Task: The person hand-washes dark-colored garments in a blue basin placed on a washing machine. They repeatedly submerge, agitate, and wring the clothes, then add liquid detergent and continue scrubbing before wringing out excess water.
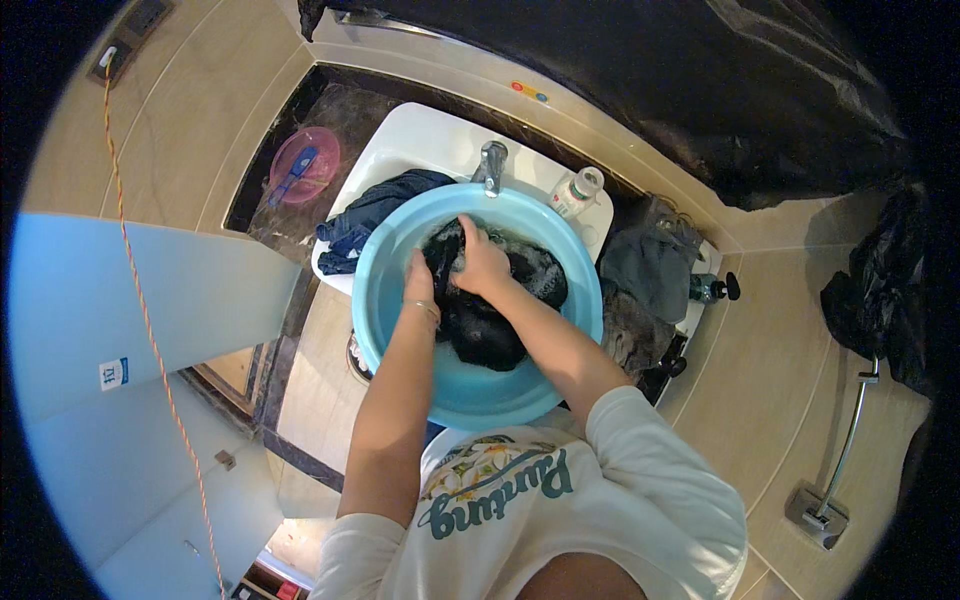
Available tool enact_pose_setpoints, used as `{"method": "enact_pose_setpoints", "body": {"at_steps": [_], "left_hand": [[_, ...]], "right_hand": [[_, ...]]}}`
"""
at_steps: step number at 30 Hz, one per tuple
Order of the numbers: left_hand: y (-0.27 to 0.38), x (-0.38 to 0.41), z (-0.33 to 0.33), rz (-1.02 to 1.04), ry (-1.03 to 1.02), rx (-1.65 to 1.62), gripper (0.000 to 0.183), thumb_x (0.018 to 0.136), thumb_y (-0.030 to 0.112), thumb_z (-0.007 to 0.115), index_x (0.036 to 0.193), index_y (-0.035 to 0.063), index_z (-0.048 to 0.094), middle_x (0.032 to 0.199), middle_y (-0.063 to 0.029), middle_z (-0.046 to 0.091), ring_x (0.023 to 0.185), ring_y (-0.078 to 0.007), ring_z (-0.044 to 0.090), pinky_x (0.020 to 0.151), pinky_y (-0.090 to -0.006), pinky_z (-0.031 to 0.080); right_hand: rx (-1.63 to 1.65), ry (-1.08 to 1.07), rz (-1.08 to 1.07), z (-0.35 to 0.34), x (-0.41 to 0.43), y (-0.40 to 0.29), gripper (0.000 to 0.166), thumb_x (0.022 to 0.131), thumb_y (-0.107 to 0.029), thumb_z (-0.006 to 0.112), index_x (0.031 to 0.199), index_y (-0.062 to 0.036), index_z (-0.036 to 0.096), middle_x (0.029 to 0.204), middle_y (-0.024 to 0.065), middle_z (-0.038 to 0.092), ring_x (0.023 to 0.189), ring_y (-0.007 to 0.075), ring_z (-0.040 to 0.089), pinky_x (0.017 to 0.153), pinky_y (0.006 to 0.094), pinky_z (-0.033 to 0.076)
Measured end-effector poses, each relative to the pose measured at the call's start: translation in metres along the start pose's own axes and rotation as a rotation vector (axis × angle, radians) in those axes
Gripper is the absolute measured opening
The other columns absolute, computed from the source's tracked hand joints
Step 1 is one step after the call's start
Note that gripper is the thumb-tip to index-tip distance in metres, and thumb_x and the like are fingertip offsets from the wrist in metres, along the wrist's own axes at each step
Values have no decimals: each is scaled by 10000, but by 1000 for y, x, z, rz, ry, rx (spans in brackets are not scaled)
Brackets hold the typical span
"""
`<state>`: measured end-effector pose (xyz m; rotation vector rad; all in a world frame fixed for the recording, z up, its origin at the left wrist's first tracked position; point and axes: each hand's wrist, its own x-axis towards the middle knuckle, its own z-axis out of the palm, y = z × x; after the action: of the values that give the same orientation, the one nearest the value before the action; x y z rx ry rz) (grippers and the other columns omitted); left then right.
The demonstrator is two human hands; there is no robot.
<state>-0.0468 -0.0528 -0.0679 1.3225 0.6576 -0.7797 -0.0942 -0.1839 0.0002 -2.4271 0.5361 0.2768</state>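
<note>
A light blue plastic basin rests over the white washbasin, with soapy water inside. Black wet cloth lies bunched in that water, with foam on its right part. My left hand grips the left side of the cloth, its fingers partly hidden. Opposite it, my right hand has its thumb raised and holds a fold of the same cloth between the two hands. A bracelet circles my left wrist. The chrome faucet stands just behind the basin's rim.
Dark blue cloth drapes the washbasin's left side. A plastic bottle stands at its back right. Grey cloth and a pump bottle lie further right. A pink bowl holds a blue-handled brush. A twisted cord hangs left.
</note>
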Motion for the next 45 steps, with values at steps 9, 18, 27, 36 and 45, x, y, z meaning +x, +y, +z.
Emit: {"method": "enact_pose_setpoints", "body": {"at_steps": [9, 18, 27, 36, 45], "left_hand": [[32, -46, 13, -179, -382, -213, 418, 849, 449, 574, 1032, 79, 644, 1021, -86, 647, 953, -240, 606, 861, -387, 486], [6, -53, 30, -67, -544, -477, 235, 888, 167, 477, 1034, 15, 581, 915, -121, 630, 831, -265, 616, 754, -397, 521], [59, -129, 64, 754, -74, 1555, 523, 850, 479, 523, 1123, 37, 576, 1283, -248, 464, 1195, -453, 400, 979, -527, 342], [9, -59, 73, 629, 80, 1808, 546, 875, 517, 421, 1386, 341, 342, 1544, -76, 32, 1346, -491, 98, 1007, -646, 207], [7, -30, 70, 637, 58, 1808, 408, 846, 371, 540, 1246, 325, 470, 1398, -102, 292, 1248, -452, 320, 894, -558, 399]], "right_hand": [[411, 49, -271, -34, -57, -30, 370, 675, -166, 606, 1029, -60, 607, 898, 228, 632, 875, 414, 595, 771, 470, 483], [316, 442, -442, -41, -81, -6, 284, 661, -279, 685, 832, -72, 592, 711, 173, 612, 662, 360, 611, 590, 452, 496], [-131, 404, -180, -73, -39, 38, 492, 683, -166, 705, 1142, -106, 538, 1236, 147, 484, 1079, 353, 514, 836, 444, 480], [-278, 155, -241, -11, -43, 59, 553, 761, -295, 604, 1279, -154, 469, 1309, 129, 429, 1127, 366, 449, 872, 550, 425], [-248, -67, -41, -3, -7, 50, 365, 796, -237, 585, 1131, -107, 523, 1153, 164, 512, 1054, 377, 529, 868, 521, 445]]}}
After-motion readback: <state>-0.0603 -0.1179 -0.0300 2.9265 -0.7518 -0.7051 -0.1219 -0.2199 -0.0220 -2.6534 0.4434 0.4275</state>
